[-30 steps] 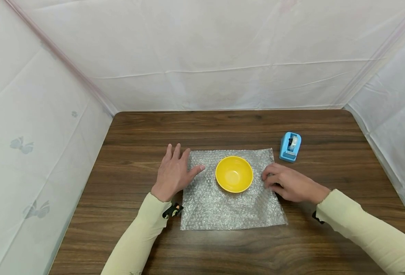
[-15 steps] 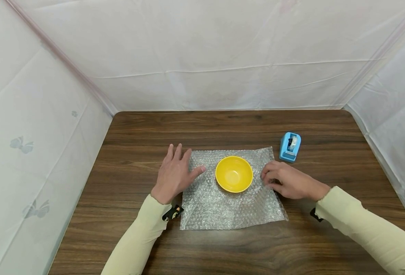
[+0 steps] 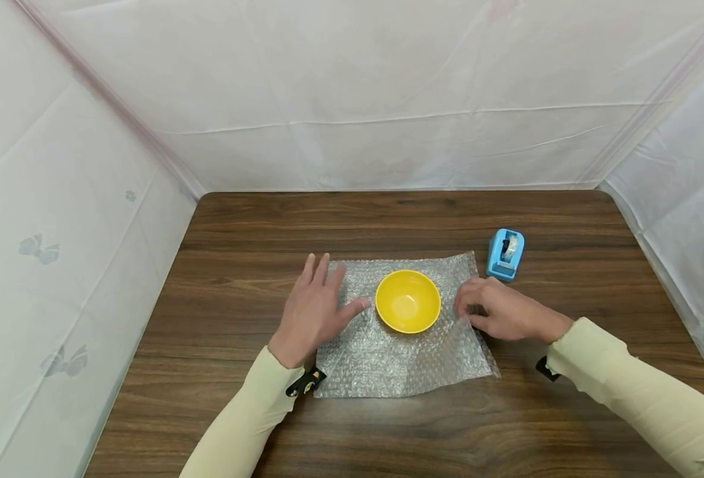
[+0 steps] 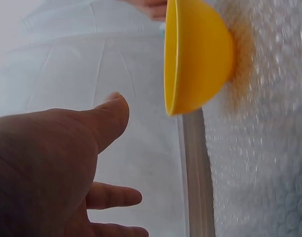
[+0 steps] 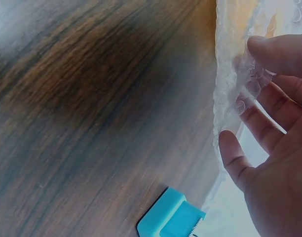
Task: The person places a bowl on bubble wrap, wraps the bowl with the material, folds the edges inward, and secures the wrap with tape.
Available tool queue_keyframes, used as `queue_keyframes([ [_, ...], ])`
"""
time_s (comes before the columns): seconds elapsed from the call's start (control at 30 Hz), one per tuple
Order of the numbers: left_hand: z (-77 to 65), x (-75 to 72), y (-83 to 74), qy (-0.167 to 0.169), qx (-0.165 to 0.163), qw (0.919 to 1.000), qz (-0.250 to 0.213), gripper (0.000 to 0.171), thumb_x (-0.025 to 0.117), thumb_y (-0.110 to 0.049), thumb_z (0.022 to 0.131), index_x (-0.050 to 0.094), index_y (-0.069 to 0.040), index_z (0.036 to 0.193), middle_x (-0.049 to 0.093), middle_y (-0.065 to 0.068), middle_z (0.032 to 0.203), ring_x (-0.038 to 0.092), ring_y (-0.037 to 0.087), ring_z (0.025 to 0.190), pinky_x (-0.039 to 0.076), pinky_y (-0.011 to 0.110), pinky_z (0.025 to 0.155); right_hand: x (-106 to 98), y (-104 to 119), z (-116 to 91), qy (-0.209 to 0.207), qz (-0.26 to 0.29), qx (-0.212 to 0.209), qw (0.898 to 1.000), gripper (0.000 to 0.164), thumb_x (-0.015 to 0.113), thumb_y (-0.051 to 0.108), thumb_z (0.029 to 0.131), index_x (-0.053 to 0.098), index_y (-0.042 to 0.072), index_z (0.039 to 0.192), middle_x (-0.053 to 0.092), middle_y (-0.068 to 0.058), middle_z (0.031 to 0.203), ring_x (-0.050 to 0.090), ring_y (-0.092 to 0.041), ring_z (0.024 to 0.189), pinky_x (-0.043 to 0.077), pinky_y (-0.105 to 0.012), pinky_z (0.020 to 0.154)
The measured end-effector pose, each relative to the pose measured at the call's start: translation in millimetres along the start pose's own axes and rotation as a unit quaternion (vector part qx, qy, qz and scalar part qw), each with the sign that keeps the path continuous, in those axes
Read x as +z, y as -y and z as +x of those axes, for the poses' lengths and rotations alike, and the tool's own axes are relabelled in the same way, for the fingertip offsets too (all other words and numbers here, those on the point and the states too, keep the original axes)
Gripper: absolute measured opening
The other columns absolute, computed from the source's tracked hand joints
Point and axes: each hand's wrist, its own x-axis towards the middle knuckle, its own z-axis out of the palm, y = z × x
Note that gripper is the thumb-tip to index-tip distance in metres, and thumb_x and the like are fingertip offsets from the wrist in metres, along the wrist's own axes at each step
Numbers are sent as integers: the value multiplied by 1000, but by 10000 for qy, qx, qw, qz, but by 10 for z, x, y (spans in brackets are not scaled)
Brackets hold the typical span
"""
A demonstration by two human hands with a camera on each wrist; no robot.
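A yellow bowl [image 3: 408, 302] stands upright on a sheet of bubble wrap [image 3: 364, 365] laid over the brown table. My left hand [image 3: 313, 315] is over the sheet's left side, fingers spread and straight, thumb pointing at the bowl and apart from it. In the left wrist view the bowl [image 4: 200, 59] shows from the side, beyond the thumb. My right hand [image 3: 495, 309] pinches the right edge of the bubble wrap, which rises a little there. Up close in the right wrist view, the clear bubble wrap [image 5: 230, 94] lies between its thumb and fingers.
A light blue tape dispenser [image 3: 505, 255] with a roll of tape stands behind my right hand, to the right of the sheet. Brown wooden table [image 3: 256, 226] surrounds the wrap. White sheeting [image 3: 352, 153] hangs behind the table and at both sides.
My left hand has shifted slightly to the right, nearer the bowl. The right hand has moved a little up in view, and the wrap's lower right edge has risen slightly with it.
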Motion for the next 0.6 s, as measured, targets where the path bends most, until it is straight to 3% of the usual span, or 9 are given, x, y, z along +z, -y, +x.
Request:
queue_keyframes([
  [0.13, -28, -2, -80, 114, 110, 9999, -58, 84, 63, -64, 96, 47, -8, 156, 35, 26, 166, 23, 46, 159, 25, 55, 129, -24, 6, 18, -41, 83, -13, 10000, 27, 74, 1, 92, 73, 27, 88, 73, 12, 99, 63, -8, 99, 57, -34, 85],
  [0.47, -116, -20, -277, -75, 486, 9988, -2, 83, 66, -64, 93, 53, -8, 152, 41, 24, 164, 30, 45, 157, 31, 53, 128, -66, 17, 81, 13, 293, 234, 9993, 21, 75, 4, 92, 73, 24, 87, 74, 7, 94, 62, -8, 94, 56, -32, 82],
  [0.6, -155, -21, -408, 54, 667, 9978, 27, 84, 66, -66, 93, 51, -10, 154, 42, 22, 163, 32, 43, 157, 32, 52, 127, -77, 35, 103, -37, 332, 318, 9989, 18, 75, 5, 91, 74, 22, 86, 74, 3, 91, 60, -8, 90, 55, -30, 78],
])
